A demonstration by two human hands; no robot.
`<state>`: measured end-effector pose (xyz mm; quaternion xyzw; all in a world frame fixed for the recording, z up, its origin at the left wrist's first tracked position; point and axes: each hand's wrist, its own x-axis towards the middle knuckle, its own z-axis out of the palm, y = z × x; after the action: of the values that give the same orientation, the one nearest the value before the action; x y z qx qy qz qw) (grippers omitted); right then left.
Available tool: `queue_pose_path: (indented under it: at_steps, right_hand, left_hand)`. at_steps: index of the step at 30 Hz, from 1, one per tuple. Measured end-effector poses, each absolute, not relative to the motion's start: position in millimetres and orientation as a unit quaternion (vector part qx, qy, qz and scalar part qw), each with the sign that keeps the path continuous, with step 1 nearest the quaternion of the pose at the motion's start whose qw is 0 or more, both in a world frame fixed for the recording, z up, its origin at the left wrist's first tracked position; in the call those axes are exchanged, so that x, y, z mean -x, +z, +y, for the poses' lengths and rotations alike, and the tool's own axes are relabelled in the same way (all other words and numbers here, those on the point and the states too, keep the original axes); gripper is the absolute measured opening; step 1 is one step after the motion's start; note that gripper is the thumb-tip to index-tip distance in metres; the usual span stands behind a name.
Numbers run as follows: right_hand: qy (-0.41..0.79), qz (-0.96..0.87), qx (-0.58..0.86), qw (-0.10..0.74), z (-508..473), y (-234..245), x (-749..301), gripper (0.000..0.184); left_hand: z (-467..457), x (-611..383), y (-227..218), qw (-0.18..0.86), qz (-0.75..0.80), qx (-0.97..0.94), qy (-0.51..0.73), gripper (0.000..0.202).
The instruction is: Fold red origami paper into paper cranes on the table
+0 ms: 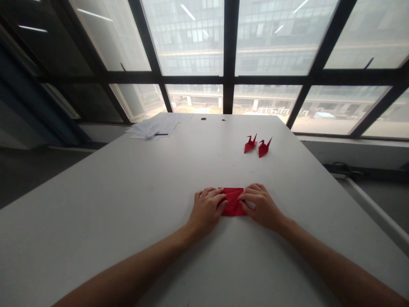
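1. Progress: two red paper birds, a near-side one [263, 149] and a far-side one [250, 145], stand finished around 1 o'clock from the hands. The red paper [232, 202] looks partly folded: creases are in, but it's flat with no bird shape, so I'd say most shaping is left.
2. It's on the white table [128, 192], between both hands. Edges run roughly 9-to-3 and 12-to-6; sides are covered, so can't call the long axis or a pointing end.
3. Left hand [207, 209], 9 o'clock: fingers loosely spread, resting on the paper.
4. Right hand [261, 207], 3 o'clock: thumb and index nearly together on it; can't tell if they're pinching a layer.
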<state>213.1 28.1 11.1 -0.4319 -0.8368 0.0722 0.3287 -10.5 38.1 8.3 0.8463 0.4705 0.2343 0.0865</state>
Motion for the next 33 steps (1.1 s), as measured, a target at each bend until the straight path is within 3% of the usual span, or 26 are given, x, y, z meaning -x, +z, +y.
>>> queue_pose_path:
  at_steps: [4, 9, 15, 21, 29, 33]
  right_hand:
    - [0.099, -0.819, 0.448, 0.344, 33, 4, -216, 0.016]
    - [0.111, -0.830, 0.436, 0.329, 35, 0, -221, 0.033]
    - [0.076, -0.847, 0.434, 0.297, 28, 6, -218, 0.022]
    - [0.083, -0.855, 0.409, 0.306, 27, 10, -216, 0.016]
    - [0.117, -0.842, 0.409, 0.333, 29, 10, -218, 0.026]
    - [0.128, -0.828, 0.408, 0.363, 31, 7, -218, 0.025]
  left_hand:
    - [34, 9, 10, 0.088, 0.456, -0.854, 0.234, 0.025]
    - [32, 10, 14, 0.067, 0.467, -0.851, 0.231, 0.028]
    - [36, 10, 13, 0.087, 0.475, -0.841, 0.244, 0.022]
    - [32, 12, 13, 0.082, 0.459, -0.852, 0.237, 0.035]
    - [32, 10, 17, 0.103, 0.417, -0.867, 0.250, 0.028]
    - [34, 11, 15, 0.121, 0.414, -0.860, 0.272, 0.014]
